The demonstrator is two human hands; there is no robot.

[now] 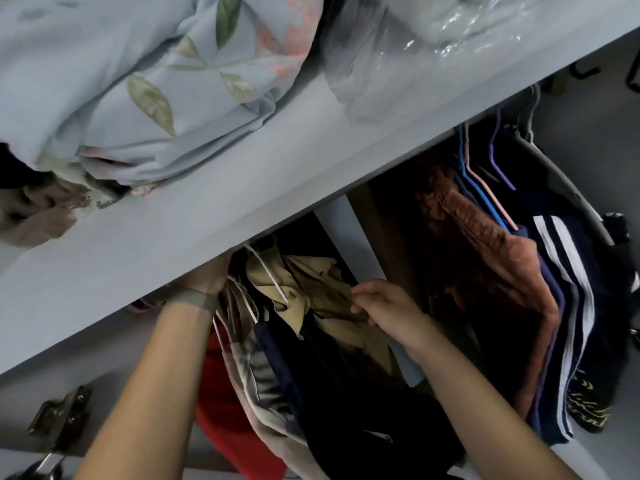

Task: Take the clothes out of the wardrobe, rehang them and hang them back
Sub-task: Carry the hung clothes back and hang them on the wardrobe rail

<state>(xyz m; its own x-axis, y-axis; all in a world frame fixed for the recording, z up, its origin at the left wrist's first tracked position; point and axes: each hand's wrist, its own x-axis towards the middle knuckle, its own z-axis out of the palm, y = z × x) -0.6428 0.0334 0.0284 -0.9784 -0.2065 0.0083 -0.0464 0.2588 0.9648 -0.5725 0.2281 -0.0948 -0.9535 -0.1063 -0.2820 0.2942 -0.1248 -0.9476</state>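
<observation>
At frame centre the right hand (pixel 377 304) pinches the tan garment (pixel 322 292), seemingly to free it; the left hand (pixel 211 275) reaches under the shelf (pixel 242 188), probably for the hanger (pixel 268 275), its grasp hidden.

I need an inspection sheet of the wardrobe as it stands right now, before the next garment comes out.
Surface: pale grey wardrobe shelf above the hanging space.
Job's things: crumpled beige garment on a white hanger; rust-brown garment, navy white-striped garment, blue, pink and purple hangers at right.
Clutter: pale blue floral bedding and clear plastic bag on the shelf.
Grippers: left hand reaches up under the shelf edge, fingers hidden; right hand pinches the beige garment.
Cables: nothing seen.
Surroundings: metal door hinge, lower left.
</observation>
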